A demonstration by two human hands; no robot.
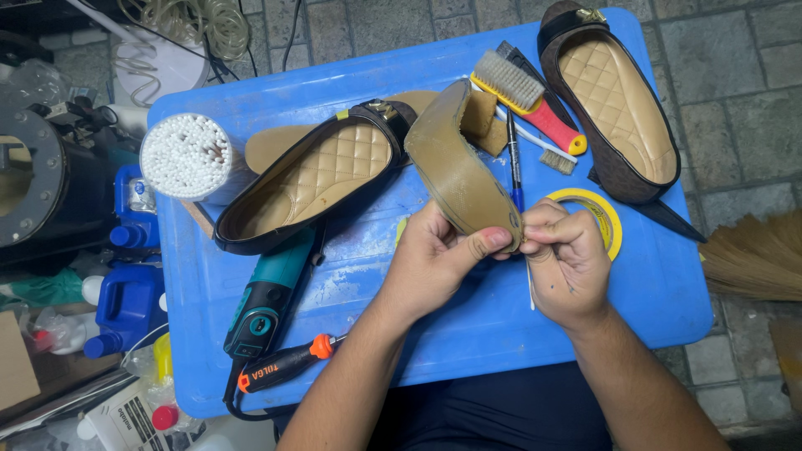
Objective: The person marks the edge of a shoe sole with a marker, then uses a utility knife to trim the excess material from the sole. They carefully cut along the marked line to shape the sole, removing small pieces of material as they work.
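Both hands grip a tan shoe insole [458,167] above the middle of the blue table [468,326] — the left hand [430,263] pinches its near end with the thumb on top; the right hand [566,255] closes its fingers on the same end; a black quilted shoe [313,179] lies toward the left edge, another shoe [614,96] at the far right corner; a yellow tape roll [603,213] sits just beside the right hand.
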